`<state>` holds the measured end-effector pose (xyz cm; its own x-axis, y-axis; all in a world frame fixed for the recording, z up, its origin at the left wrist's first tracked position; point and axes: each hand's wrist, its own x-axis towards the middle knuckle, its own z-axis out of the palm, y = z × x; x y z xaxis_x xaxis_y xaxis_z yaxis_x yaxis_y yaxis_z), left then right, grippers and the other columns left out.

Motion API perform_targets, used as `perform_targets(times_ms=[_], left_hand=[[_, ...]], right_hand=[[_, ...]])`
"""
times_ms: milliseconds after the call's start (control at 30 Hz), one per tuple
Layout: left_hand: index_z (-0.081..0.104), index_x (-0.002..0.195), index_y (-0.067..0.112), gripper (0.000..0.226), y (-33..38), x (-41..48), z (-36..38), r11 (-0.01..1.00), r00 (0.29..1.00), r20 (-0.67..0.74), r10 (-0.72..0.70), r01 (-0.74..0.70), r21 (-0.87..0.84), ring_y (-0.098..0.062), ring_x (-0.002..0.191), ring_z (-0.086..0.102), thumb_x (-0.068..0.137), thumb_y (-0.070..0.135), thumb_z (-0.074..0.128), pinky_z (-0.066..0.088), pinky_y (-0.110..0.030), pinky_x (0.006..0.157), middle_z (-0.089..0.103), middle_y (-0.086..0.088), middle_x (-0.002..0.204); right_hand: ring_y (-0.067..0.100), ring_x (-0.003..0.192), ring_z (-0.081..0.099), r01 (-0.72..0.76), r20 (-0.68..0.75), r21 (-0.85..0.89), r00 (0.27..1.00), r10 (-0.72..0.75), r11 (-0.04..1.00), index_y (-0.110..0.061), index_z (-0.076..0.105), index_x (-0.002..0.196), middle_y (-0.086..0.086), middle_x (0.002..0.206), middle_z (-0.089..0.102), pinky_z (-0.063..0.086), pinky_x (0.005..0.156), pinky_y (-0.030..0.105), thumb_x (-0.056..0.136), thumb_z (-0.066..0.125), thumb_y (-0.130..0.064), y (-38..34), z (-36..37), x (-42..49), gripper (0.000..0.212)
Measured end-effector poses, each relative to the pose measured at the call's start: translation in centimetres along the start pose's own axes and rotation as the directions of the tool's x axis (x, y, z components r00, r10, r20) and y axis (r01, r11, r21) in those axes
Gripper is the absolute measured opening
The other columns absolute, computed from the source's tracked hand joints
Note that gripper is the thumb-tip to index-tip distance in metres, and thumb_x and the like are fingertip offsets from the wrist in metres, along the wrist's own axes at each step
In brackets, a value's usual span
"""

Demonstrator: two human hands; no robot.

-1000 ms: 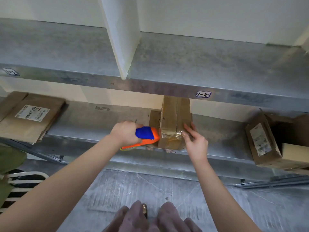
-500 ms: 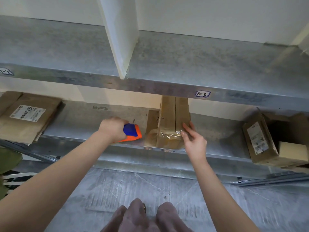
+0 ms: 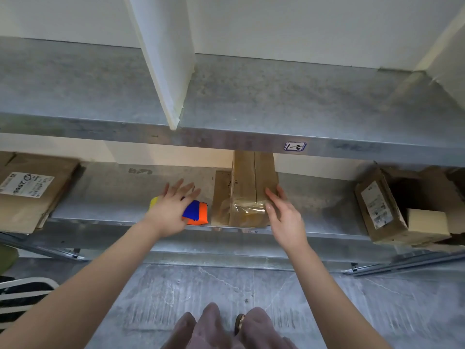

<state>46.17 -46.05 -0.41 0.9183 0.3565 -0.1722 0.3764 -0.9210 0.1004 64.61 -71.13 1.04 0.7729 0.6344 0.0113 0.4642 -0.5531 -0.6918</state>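
Lower shelf (image 3: 113,195), front edge. The taped box (image 3: 247,192) stands here, long side running back under the upper shelf (image 3: 251,102). Its near end is wrapped in clear tape.

My right hand (image 3: 284,217) is not clasping. The fingers lie straight along the box's right side, and the thumb is near the taped front corner.

The orange-and-blue tool (image 3: 197,216) lies on the same shelf, at the lip and just left of the box. A yellow part shows past my wrist. My left hand (image 3: 173,210) is spread flat over it with straight fingers, gripping nothing. I cannot tell whether the palm touches it.

Between the tool and the box stands a lower cardboard slab (image 3: 221,195), tight against the box's left side.

Surroundings:
- The upper shelf's edge hangs over the back part of the box and hides its far end. A tag (image 3: 295,146) on that edge reads 1-3.
- A white divider (image 3: 166,59) stands on the upper shelf, above and left of the box.
- Far left on the lower shelf lies a flat carton (image 3: 32,192) with a printed label, well apart from my left hand.
- Far right is an open carton (image 3: 382,210), tilted, with a pale box (image 3: 427,221) in its mouth, well apart from my right hand.
- Grey floor (image 3: 176,293) below, my knees at the bottom edge.
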Motion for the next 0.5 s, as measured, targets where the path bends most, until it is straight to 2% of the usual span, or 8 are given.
perform_targets(times_ms=[100,167,233,300,333,433,500], left_hand=[[0.030,0.150,0.021,0.062,6.0,-0.3,-0.9,0.949,0.966,-0.249,0.064,-0.136,-0.285,-0.018,0.148,0.011,0.094,0.032,0.055,0.001,-0.028,0.119,0.026,0.002,0.157],[0.031,0.149,0.018,0.055,10.0,-0.1,-1.0,0.911,0.944,-0.327,0.042,-0.170,-0.375,-0.013,0.146,0.017,0.099,0.031,0.048,0.001,-0.016,0.114,0.029,0.002,0.156],[0.025,0.151,0.016,0.055,12.3,0.3,-0.2,0.893,0.948,-0.319,0.002,-0.145,-0.427,-0.011,0.146,0.015,0.101,0.032,0.042,0.002,-0.017,0.116,0.023,0.002,0.158],[0.016,0.153,0.016,0.060,13.1,0.6,1.0,0.873,0.961,-0.274,-0.032,-0.107,-0.476,-0.010,0.148,0.004,0.102,0.031,0.042,0.006,-0.026,0.121,0.009,0.003,0.161],[0.010,0.154,0.017,0.064,13.2,0.6,1.4,0.850,0.970,-0.239,-0.049,-0.085,-0.520,-0.010,0.148,-0.002,0.101,0.032,0.043,0.005,-0.027,0.121,0.001,0.004,0.161],[-0.007,0.153,0.027,0.077,14.1,0.3,1.7,0.698,0.985,-0.128,-0.116,-0.011,-0.716,-0.001,0.143,-0.011,0.099,0.036,0.047,0.005,-0.012,0.114,-0.017,0.010,0.159],[-0.010,0.151,0.033,0.081,14.5,0.6,1.7,0.573,0.983,-0.071,-0.168,0.039,-0.819,0.002,0.141,-0.009,0.097,0.038,0.051,0.007,-0.022,0.117,-0.015,0.009,0.159]], right_hand=[[0.020,0.132,0.047,0.038,0.085,-0.069,0.996,-0.032,0.997,-0.039,0.036,0.147,-0.009,0.161,0.019,0.044,0.100,0.038,0.101,0.045,-0.038,0.1,-0.3,-0.4,0.047],[0.023,0.129,0.050,0.047,0.092,-0.066,0.995,-0.041,0.997,-0.040,0.031,0.149,-0.005,0.163,0.014,0.043,0.101,0.037,0.100,0.046,-0.039,0.1,-0.3,-0.8,0.050],[0.027,0.132,0.048,0.040,0.053,-0.021,0.998,-0.039,0.999,-0.040,0.030,0.149,0.002,0.162,0.019,0.042,0.103,0.034,0.099,0.048,-0.040,0.4,-0.2,-1.2,0.053],[0.026,0.132,0.048,0.019,0.047,0.035,0.999,-0.021,0.999,-0.039,0.028,0.150,0.006,0.154,0.038,0.039,0.103,0.029,0.099,0.051,-0.038,0.9,-0.2,-1.4,0.056],[0.026,0.126,0.054,0.007,0.061,0.057,0.998,-0.011,0.998,-0.039,0.026,0.150,0.009,0.145,0.050,0.041,0.100,0.027,0.098,0.053,-0.036,1.2,-0.2,-1.4,0.059],[0.027,0.104,0.063,-0.035,0.103,0.122,0.994,0.023,0.992,-0.042,0.024,0.151,0.017,0.121,0.064,0.045,0.084,0.020,0.097,0.057,-0.030,1.3,-0.2,-1.6,0.064],[0.022,0.096,0.064,-0.066,0.099,0.183,0.994,0.048,0.981,-0.046,0.026,0.148,0.015,0.114,0.067,0.043,0.076,0.013,0.094,0.060,-0.027,1.4,0.0,-1.6,0.067]])
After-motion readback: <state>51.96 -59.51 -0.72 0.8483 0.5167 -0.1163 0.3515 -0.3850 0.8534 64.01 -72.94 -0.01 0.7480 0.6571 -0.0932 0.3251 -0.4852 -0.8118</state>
